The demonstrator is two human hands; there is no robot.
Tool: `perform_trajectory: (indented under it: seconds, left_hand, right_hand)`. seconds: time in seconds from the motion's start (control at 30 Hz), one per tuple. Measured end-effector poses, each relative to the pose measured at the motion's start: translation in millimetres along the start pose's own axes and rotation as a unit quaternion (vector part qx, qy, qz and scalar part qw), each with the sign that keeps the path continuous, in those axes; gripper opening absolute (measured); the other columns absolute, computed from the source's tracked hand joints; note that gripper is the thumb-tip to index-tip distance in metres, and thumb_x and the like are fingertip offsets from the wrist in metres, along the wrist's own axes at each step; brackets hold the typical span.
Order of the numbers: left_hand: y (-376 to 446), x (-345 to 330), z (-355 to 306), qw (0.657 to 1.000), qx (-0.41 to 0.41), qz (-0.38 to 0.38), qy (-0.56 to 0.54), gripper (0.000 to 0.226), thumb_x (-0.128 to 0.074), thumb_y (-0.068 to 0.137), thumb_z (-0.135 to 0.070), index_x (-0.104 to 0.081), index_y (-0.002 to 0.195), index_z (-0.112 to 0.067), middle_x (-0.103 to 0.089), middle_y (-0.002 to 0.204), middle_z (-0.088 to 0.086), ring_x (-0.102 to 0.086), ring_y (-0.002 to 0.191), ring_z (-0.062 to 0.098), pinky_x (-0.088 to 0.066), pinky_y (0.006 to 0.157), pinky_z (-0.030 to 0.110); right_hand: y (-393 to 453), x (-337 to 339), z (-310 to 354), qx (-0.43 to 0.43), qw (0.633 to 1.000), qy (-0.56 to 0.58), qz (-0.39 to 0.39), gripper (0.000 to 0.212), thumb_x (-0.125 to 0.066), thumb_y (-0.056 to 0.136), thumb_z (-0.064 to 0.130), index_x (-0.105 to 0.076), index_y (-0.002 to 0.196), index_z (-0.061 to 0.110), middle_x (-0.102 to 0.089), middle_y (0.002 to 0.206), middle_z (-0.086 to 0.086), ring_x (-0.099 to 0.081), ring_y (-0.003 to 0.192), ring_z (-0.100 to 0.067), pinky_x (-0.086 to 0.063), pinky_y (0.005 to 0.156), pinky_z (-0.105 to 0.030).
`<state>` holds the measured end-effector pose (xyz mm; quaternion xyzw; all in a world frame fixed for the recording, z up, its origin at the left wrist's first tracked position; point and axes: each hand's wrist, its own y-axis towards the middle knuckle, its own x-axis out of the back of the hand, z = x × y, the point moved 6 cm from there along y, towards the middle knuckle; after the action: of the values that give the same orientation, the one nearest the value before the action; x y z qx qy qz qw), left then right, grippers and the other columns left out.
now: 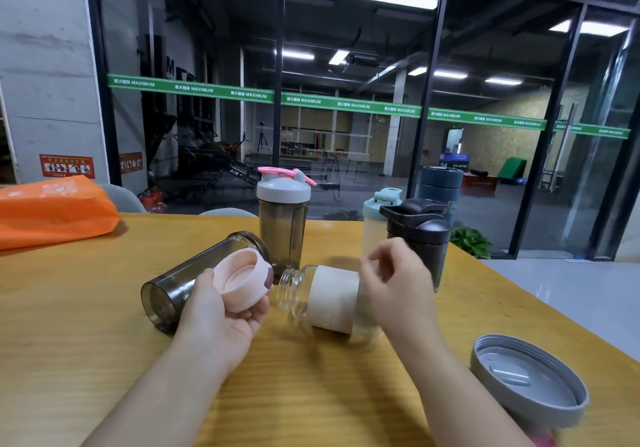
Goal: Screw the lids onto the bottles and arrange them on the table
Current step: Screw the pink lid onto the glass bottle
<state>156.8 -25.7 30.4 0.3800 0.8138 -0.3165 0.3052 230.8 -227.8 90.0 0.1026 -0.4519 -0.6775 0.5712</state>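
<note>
Orange bag (52, 209) lies far left on the table (104, 308). Next, a dark bottle (194, 276) lies on its side behind the left hand (221, 315), whose fingers curl round a pink lid (242, 282). A glass bottle (322, 299) lies beside it, lidless; the right hand (398, 283) hovers over it, fingers loosely curled and blurred. Capped bottles stand behind; a grey lid (530, 377) lies far right.

Bare wooden table (86, 308) fills the lower left and the strip between the two forearms at lower centre, giving open passage there. At centre, a smoky bottle (194, 273) lying on its side and a clear glass bottle (325, 299) lying beside it block the middle. Behind them stand a grey-lidded shaker (283, 218), a mint-lidded bottle (375, 224) and a black shaker (420, 238). A grey lid (530, 380) occupies the lower right, an orange bag (52, 211) the left edge.
</note>
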Motion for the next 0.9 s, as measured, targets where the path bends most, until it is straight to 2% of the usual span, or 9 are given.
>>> perform_trajectory:
  seconds: [0.03,0.13,0.27,0.33,0.43,0.53,0.67,0.77,0.9]
  left_hand:
    - [0,0,0,1.0,0.002,0.003,0.001,0.036,-0.041,0.099,-0.036,-0.048,0.121,-0.008,-0.064,0.102,0.022,-0.064,0.09,0.031,-0.047,0.06,0.031]
    - [2,0,0,1.0,0.011,0.012,-0.001,0.037,-0.041,0.098,-0.037,-0.049,0.119,-0.007,-0.065,0.103,0.022,-0.065,0.1,0.034,-0.049,0.064,0.033]
    - [1,0,1,0.999,0.025,0.028,-0.022,0.038,-0.044,0.098,-0.036,-0.048,0.119,-0.006,-0.064,0.108,0.025,-0.064,0.102,0.037,-0.052,0.073,0.036]
    - [2,-1,3,0.998,0.038,0.042,-0.023,0.041,-0.043,0.097,-0.039,-0.051,0.118,-0.004,-0.065,0.108,0.025,-0.064,0.1,0.037,-0.051,0.07,0.036]
    - [5,2,5,0.998,0.044,0.031,-0.025,0.042,-0.038,0.098,-0.042,-0.055,0.107,-0.005,-0.065,0.103,0.022,-0.064,0.094,0.036,-0.047,0.067,0.032]
    - [7,4,6,0.998,0.038,0.037,-0.021,0.04,-0.038,0.098,-0.039,-0.058,0.104,-0.005,-0.065,0.103,0.021,-0.063,0.092,0.038,-0.049,0.072,0.03]
    - [9,3,6,0.999,0.014,0.05,0.015,0.035,-0.048,0.096,-0.037,-0.059,0.103,-0.005,-0.064,0.106,0.022,-0.063,0.099,0.04,-0.051,0.076,0.033]
    - [9,-2,4,0.996,-0.033,0.072,0.05,0.033,-0.057,0.091,-0.036,-0.061,0.112,-0.011,-0.067,0.108,0.015,-0.063,0.103,0.033,-0.051,0.08,0.035]
    - [7,-5,0,0.978,-0.113,0.088,0.154,0.024,-0.058,0.089,-0.041,-0.062,0.102,-0.021,-0.064,0.106,0.005,-0.058,0.092,0.019,-0.048,0.074,0.033]
  right_hand:
    - [-1,-8,6,0.03,0.998,-0.031,0.045,0.008,-0.066,0.086,0.023,-0.059,0.088,0.021,-0.056,0.08,0.01,-0.051,0.081,-0.01,-0.045,0.073,-0.027]
    - [-4,-25,4,0.059,0.983,-0.11,0.135,0.032,-0.064,0.086,0.041,-0.062,0.113,0.024,-0.058,0.106,0.012,-0.047,0.105,-0.009,-0.042,0.091,-0.028]
    - [-5,-29,-2,0.04,0.97,-0.151,0.185,0.05,-0.062,0.082,0.056,-0.054,0.124,0.03,-0.055,0.118,0.014,-0.044,0.114,-0.009,-0.039,0.097,-0.027]
    - [-6,-31,-5,0.024,0.964,-0.158,0.211,0.062,-0.064,0.077,0.061,-0.049,0.13,0.031,-0.052,0.126,0.013,-0.041,0.118,-0.01,-0.037,0.1,-0.027]
    - [-10,-35,-7,0.027,0.942,-0.195,0.271,0.086,-0.07,0.071,0.061,-0.032,0.142,0.031,-0.041,0.139,0.011,-0.035,0.126,-0.013,-0.032,0.105,-0.028]
    - [-13,-33,-9,0.019,0.93,-0.21,0.302,0.101,-0.076,0.071,0.048,-0.016,0.149,0.023,-0.028,0.149,0.006,-0.027,0.135,-0.016,-0.026,0.109,-0.027]
    - [-12,-28,-14,-0.024,0.933,-0.183,0.309,0.094,-0.077,0.073,0.044,-0.023,0.145,0.018,-0.03,0.145,0.003,-0.026,0.135,-0.015,-0.029,0.108,-0.028]
    - [-12,-26,-20,-0.056,0.933,-0.154,0.32,0.087,-0.078,0.07,0.045,-0.029,0.14,0.029,-0.037,0.136,0.004,-0.033,0.126,-0.014,-0.036,0.101,-0.03]
    - [-14,-26,-26,-0.092,0.933,-0.1,0.333,0.079,-0.08,0.068,0.044,-0.032,0.131,0.044,-0.038,0.119,0.007,-0.04,0.104,-0.011,-0.04,0.084,-0.027]
